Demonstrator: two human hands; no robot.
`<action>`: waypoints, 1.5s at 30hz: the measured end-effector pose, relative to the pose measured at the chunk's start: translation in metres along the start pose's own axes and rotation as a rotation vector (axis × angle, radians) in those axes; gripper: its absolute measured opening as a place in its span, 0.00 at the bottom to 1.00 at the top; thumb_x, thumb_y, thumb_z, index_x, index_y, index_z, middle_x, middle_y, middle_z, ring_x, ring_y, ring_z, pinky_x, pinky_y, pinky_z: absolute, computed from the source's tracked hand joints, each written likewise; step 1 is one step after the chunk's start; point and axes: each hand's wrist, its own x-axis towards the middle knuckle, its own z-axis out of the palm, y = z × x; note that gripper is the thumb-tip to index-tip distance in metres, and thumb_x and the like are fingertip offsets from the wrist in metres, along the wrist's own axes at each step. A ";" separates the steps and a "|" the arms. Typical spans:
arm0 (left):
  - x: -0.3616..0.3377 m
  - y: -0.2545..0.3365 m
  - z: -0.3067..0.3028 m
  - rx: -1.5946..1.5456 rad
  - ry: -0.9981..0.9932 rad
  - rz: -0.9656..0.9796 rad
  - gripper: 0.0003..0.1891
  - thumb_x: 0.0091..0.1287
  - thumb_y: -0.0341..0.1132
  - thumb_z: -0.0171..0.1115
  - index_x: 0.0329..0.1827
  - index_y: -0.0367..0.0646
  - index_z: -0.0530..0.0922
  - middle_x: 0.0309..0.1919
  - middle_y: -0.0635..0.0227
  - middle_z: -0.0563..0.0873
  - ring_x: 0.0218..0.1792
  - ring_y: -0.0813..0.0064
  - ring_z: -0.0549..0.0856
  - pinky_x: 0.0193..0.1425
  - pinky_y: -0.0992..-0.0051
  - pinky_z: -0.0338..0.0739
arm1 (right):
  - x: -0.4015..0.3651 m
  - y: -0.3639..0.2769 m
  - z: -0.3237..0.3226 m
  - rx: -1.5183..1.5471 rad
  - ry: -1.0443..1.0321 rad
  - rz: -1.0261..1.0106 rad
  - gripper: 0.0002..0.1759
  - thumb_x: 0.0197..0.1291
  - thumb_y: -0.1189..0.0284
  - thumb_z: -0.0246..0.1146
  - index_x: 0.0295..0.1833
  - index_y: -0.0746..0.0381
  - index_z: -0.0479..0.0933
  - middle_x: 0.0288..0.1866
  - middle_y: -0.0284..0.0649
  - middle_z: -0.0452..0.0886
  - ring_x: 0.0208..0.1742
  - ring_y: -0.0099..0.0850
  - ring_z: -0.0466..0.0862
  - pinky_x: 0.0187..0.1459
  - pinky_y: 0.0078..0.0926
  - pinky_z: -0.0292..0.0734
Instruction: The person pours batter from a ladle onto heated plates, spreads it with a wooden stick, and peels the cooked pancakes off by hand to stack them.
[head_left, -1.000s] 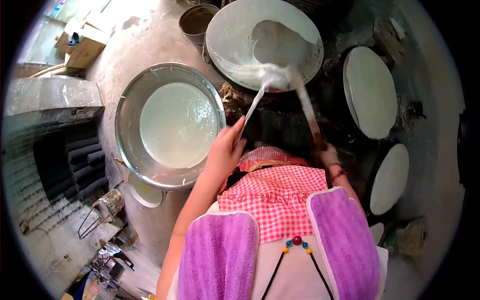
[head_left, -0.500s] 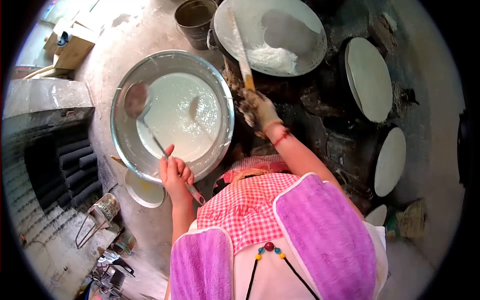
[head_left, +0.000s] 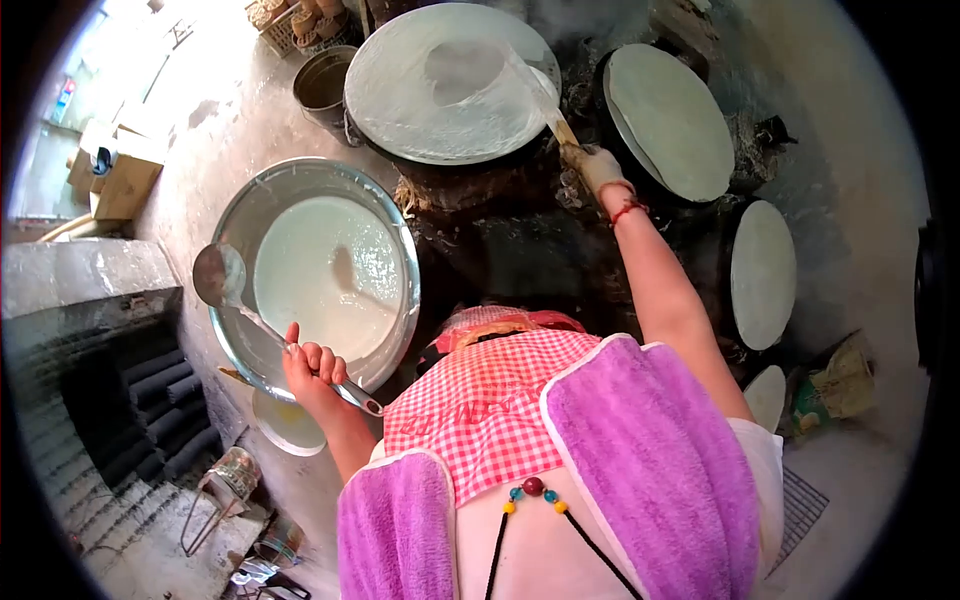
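My left hand (head_left: 312,372) is closed around the handle of a metal ladle (head_left: 219,276). The ladle's bowl hangs over the left rim of a wide metal basin (head_left: 405,235), which holds white batter (head_left: 315,265). A flat wooden spreader (head_left: 552,113) is gripped in my right hand (head_left: 592,172), which looks gloved and smeared. Its blade, coated in batter, lies across the right side of a round griddle (head_left: 465,70). White batter covers most of that griddle, leaving a greyer patch near the middle.
Right of the griddle stand more round plates, one with a pale sheet (head_left: 670,120), another with a pale round top (head_left: 763,275). A dark bucket (head_left: 325,80) stands left of the griddle. A white bowl (head_left: 285,425) sits below the basin; black cylinders (head_left: 160,400) are stacked at left.
The spreader has swung from the griddle's left side to its right, and batter now covers more of the surface. The ladle has moved left to the basin's rim. The view has shifted.
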 end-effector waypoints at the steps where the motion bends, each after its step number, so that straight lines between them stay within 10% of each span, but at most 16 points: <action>1: -0.001 0.000 0.004 0.016 -0.012 0.006 0.17 0.75 0.35 0.43 0.62 0.38 0.67 0.22 0.77 0.61 0.17 0.88 0.59 0.15 0.85 0.56 | -0.008 -0.006 0.000 0.018 -0.100 0.099 0.19 0.63 0.55 0.60 0.42 0.61 0.78 0.24 0.38 0.80 0.22 0.31 0.80 0.25 0.32 0.73; 5: -0.003 -0.007 0.006 -0.083 -0.013 -0.024 0.17 0.75 0.36 0.43 0.62 0.39 0.67 0.21 0.78 0.60 0.15 0.87 0.57 0.14 0.84 0.55 | -0.074 0.044 -0.011 -0.559 -0.087 -0.193 0.23 0.59 0.49 0.61 0.48 0.57 0.79 0.27 0.41 0.82 0.26 0.30 0.83 0.36 0.31 0.77; 10: -0.019 -0.018 0.027 -0.009 0.027 -0.011 0.16 0.75 0.36 0.46 0.60 0.37 0.69 0.19 0.79 0.60 0.14 0.89 0.56 0.13 0.85 0.55 | -0.035 0.043 -0.046 0.186 -0.198 0.311 0.13 0.67 0.59 0.57 0.40 0.56 0.79 0.21 0.30 0.76 0.16 0.24 0.74 0.18 0.25 0.70; 19: -0.037 -0.029 0.055 -0.190 -0.038 -0.098 0.16 0.75 0.34 0.47 0.61 0.34 0.69 0.21 0.77 0.60 0.16 0.88 0.57 0.14 0.85 0.55 | 0.069 -0.053 -0.007 0.071 -0.488 0.127 0.21 0.61 0.57 0.61 0.54 0.58 0.74 0.37 0.34 0.82 0.18 0.23 0.76 0.22 0.22 0.72; 22: -0.035 -0.030 0.035 -0.241 -0.031 -0.129 0.16 0.75 0.34 0.47 0.61 0.35 0.69 0.20 0.77 0.59 0.15 0.87 0.57 0.14 0.85 0.55 | 0.024 -0.051 -0.036 0.352 -0.445 0.100 0.26 0.59 0.60 0.64 0.60 0.58 0.72 0.43 0.36 0.82 0.17 0.21 0.75 0.22 0.20 0.73; 25: -0.029 -0.032 -0.001 -0.226 -0.104 -0.116 0.16 0.75 0.35 0.47 0.61 0.36 0.69 0.20 0.78 0.59 0.14 0.87 0.56 0.14 0.85 0.56 | 0.026 0.022 -0.039 0.962 -0.365 0.134 0.25 0.57 0.65 0.67 0.60 0.56 0.72 0.28 0.30 0.80 0.14 0.20 0.71 0.15 0.19 0.66; 28: -0.021 -0.035 -0.018 -0.142 -0.039 -0.109 0.16 0.75 0.34 0.46 0.61 0.36 0.68 0.20 0.78 0.59 0.15 0.88 0.56 0.14 0.85 0.56 | -0.019 0.016 0.024 0.424 -0.174 0.095 0.26 0.58 0.67 0.67 0.63 0.54 0.72 0.26 0.28 0.77 0.13 0.19 0.68 0.14 0.20 0.63; 32: -0.009 -0.029 -0.007 -0.307 0.128 -0.150 0.17 0.75 0.36 0.47 0.61 0.37 0.68 0.20 0.78 0.59 0.15 0.87 0.56 0.14 0.85 0.55 | -0.048 -0.048 0.048 0.482 -0.338 0.107 0.27 0.58 0.73 0.65 0.64 0.59 0.71 0.34 0.31 0.79 0.25 0.18 0.73 0.27 0.15 0.70; 38: -0.007 -0.008 -0.022 -0.089 0.153 -0.017 0.15 0.75 0.34 0.42 0.60 0.39 0.69 0.20 0.79 0.59 0.15 0.88 0.56 0.14 0.85 0.54 | -0.041 -0.029 0.043 0.483 -0.051 0.211 0.23 0.58 0.70 0.62 0.61 0.49 0.74 0.20 0.28 0.72 0.15 0.19 0.68 0.14 0.19 0.62; 45: 0.006 -0.008 -0.038 -0.240 0.196 -0.003 0.14 0.75 0.33 0.43 0.59 0.39 0.68 0.20 0.79 0.60 0.16 0.88 0.57 0.14 0.85 0.54 | -0.029 -0.070 0.036 0.406 -0.263 0.138 0.27 0.59 0.71 0.62 0.66 0.52 0.70 0.23 0.29 0.74 0.15 0.17 0.66 0.15 0.16 0.57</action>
